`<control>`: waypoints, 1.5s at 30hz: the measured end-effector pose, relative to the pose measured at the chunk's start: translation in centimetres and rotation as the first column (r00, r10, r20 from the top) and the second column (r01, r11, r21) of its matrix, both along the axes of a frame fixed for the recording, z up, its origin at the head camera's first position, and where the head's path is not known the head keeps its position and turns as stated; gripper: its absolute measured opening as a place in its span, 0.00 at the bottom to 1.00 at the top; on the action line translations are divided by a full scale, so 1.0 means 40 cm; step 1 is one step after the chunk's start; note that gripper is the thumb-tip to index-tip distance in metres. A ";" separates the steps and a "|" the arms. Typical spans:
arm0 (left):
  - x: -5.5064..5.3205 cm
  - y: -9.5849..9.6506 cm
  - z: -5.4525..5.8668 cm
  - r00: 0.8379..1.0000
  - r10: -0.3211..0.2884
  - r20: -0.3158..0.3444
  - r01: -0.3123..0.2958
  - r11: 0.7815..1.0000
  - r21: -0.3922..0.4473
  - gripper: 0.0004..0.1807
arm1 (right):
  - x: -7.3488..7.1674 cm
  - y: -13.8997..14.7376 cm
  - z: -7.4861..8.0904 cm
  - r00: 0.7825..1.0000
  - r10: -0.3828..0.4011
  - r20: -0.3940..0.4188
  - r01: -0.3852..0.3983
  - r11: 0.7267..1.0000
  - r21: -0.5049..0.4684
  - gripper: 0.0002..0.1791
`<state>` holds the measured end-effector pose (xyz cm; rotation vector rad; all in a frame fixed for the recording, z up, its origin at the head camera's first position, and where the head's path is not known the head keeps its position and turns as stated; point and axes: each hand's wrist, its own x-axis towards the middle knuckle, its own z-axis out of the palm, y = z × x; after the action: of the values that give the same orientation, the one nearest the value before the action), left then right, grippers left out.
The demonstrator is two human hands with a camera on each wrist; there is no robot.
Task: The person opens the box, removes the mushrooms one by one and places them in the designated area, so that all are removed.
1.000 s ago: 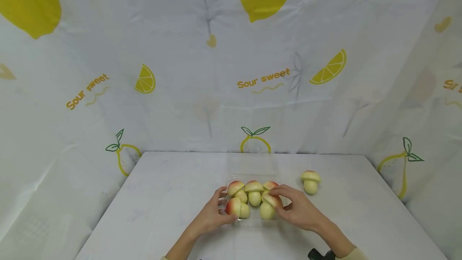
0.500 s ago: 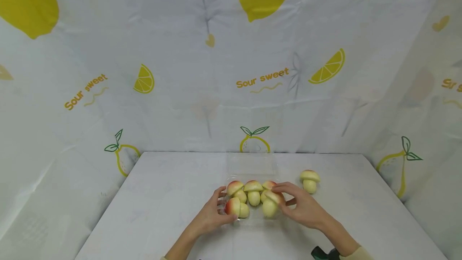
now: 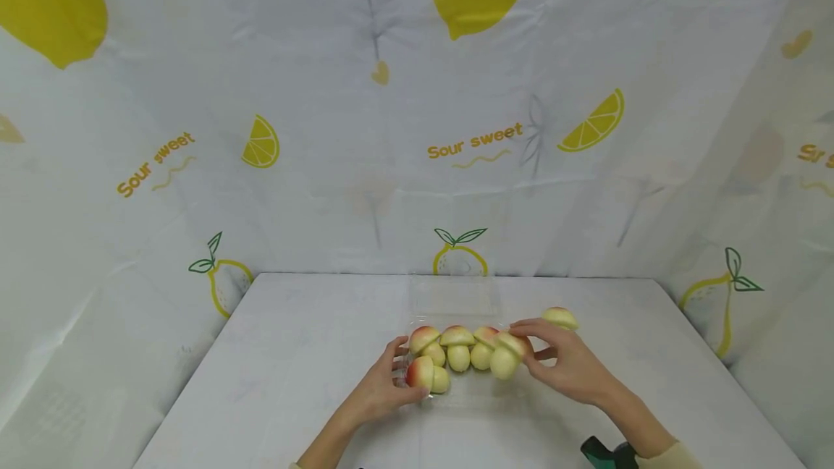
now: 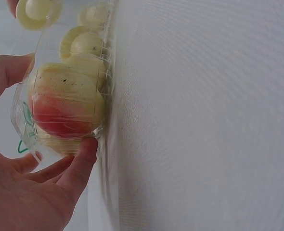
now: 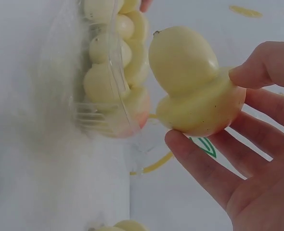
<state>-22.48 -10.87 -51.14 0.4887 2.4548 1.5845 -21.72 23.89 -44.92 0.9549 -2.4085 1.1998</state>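
A clear plastic clamshell box (image 3: pixel 469 398) stands on the table with its lid (image 3: pixel 454 297) folded back. Several toy mushrooms (image 3: pixel 458 337), cream with red-blushed caps, lie inside it, in a back row plus one at front left. My left hand (image 3: pixel 381 388) grips the box's left end, thumb on one side and fingers on the other; in the left wrist view a mushroom (image 4: pixel 67 103) shows through the wall. Raised over the box's right end, another mushroom (image 5: pixel 195 82) is held by the cap between the thumb and fingers of my right hand (image 3: pixel 573 362).
One more mushroom (image 3: pixel 559 317) stands on the white table (image 3: pixel 313 339) to the right of the box, partly hidden by my right hand. A lemon-printed curtain (image 3: pixel 339 201) hangs behind the table. A dark and green object (image 3: pixel 606 454) is by the right wrist.
My right hand has lifted its mushroom from the box's front right and carried it up and to the right. The left hand has stayed on the box.
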 end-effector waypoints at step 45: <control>-0.001 0.000 0.005 1.000 0.005 0.012 -0.005 1.000 0.005 0.52 | -0.024 0.213 0.094 0.962 -0.193 -0.194 0.213 0.973 0.086 0.28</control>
<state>-22.53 -10.88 -50.95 0.4730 2.4456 1.5915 -22.69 32.42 -41.16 0.7862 -2.3733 0.8787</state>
